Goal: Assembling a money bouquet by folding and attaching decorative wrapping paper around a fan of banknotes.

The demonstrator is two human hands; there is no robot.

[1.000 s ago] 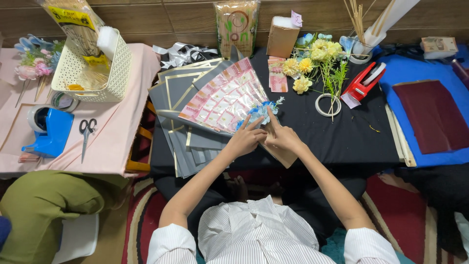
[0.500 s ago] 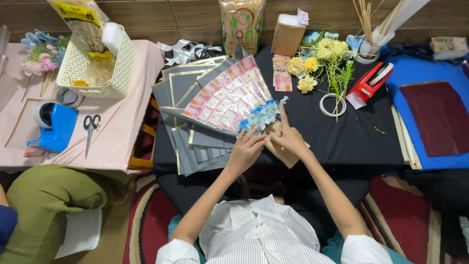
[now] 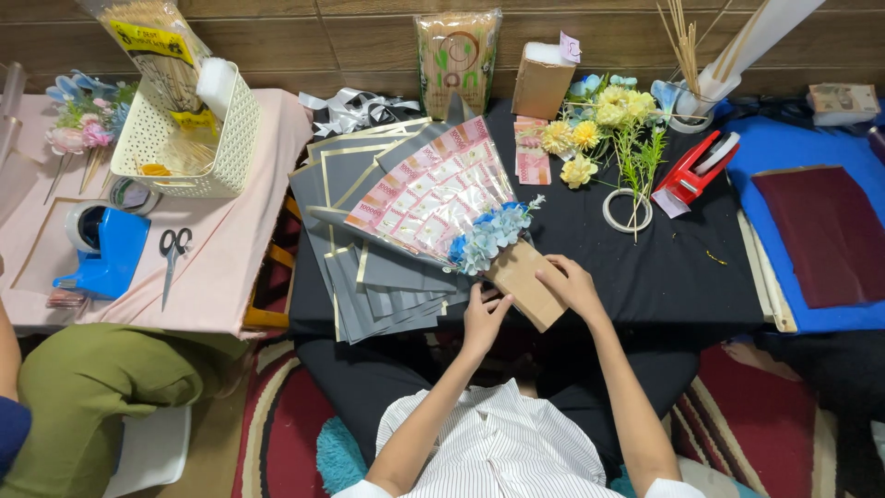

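A fan of pink banknotes in clear wrap [image 3: 431, 195] lies on stacked grey wrapping sheets with gold edges [image 3: 369, 267]. At the base of the fan sits a cluster of blue artificial flowers [image 3: 487, 238] above a brown cardboard handle [image 3: 524, 281]. My right hand [image 3: 573, 288] rests on the right side of the handle, fingers curled on it. My left hand [image 3: 483, 318] touches the lower left end of the handle. All of it lies on a black cloth-covered table [image 3: 682, 267].
Yellow flowers [image 3: 590, 129], a white tape ring [image 3: 627, 210] and a red tape dispenser [image 3: 696, 171] lie right of the fan. A pink table holds a cream basket [image 3: 189, 138], scissors [image 3: 172, 251] and a blue dispenser [image 3: 106, 249]. Someone in green trousers [image 3: 88, 387] sits at left.
Both hands have slid down from the blue flowers to the brown handle, which now shows. The view has shifted slightly.
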